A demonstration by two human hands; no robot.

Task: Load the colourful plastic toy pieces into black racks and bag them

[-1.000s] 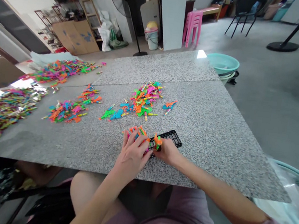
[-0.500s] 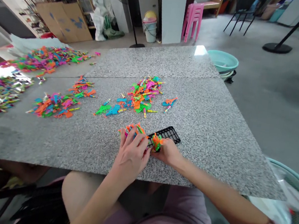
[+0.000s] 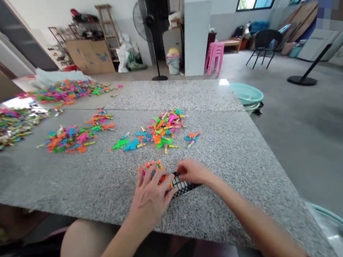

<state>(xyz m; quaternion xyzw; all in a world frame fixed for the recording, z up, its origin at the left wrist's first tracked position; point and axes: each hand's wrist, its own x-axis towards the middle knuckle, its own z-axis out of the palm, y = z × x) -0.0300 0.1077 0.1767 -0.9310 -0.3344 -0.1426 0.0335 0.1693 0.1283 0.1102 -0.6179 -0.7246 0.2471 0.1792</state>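
My left hand (image 3: 151, 194) lies flat, fingers spread, on a small cluster of orange and pink plastic toy pieces (image 3: 151, 168) at the near edge of the granite table (image 3: 237, 153). A black grid tray (image 3: 183, 186) sits just to the right of it, mostly covered. My right hand (image 3: 193, 171) rests over the tray with its fingers curled down; motion blur hides whether it holds a piece.
Piles of colourful plastic pieces lie mid-table (image 3: 163, 127), to the left (image 3: 70, 137) and at the far left (image 3: 66, 89). A teal basin (image 3: 247, 95) stands on the floor past the table's far right corner. Another teal tub rim (image 3: 335, 217) is near my right arm.
The camera tilted up. My right hand moved up over the black tray, covering most of it, and the orange piece it held is out of sight. My left hand stayed on the cluster.
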